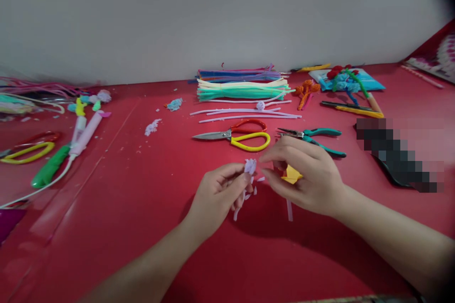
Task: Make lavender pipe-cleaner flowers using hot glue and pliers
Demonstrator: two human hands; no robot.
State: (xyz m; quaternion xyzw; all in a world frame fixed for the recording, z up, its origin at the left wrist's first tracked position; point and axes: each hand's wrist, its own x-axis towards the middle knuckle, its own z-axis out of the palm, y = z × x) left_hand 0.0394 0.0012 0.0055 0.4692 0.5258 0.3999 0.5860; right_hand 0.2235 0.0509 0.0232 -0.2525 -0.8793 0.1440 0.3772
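My left hand (223, 189) is closed, pinching a fuzzy pale-lilac piece of pipe cleaner (250, 166) between thumb and fingers. A lilac stem end (236, 214) pokes out below that hand. Just to the right, my right hand (302, 175) hovers with thumb and index finger apart, their tips close to the lilac piece and nothing visible between them. Behind its palm shows a yellow object (292, 174), partly hidden; whether the hand touches it I cannot tell. Small lilac clippings (255, 191) lie beneath my hands, and a short lilac strip (289, 210) sits below the right one.
Beyond my hands lie scissors (250, 140) and teal-handled pliers (322, 132). Bundled pipe cleaners (243, 90) and loose lilac stems (249, 117) are farther back. At left are a glue gun (83, 139) and more scissors (30, 151); at right, a black object (391, 170), partly pixelated.
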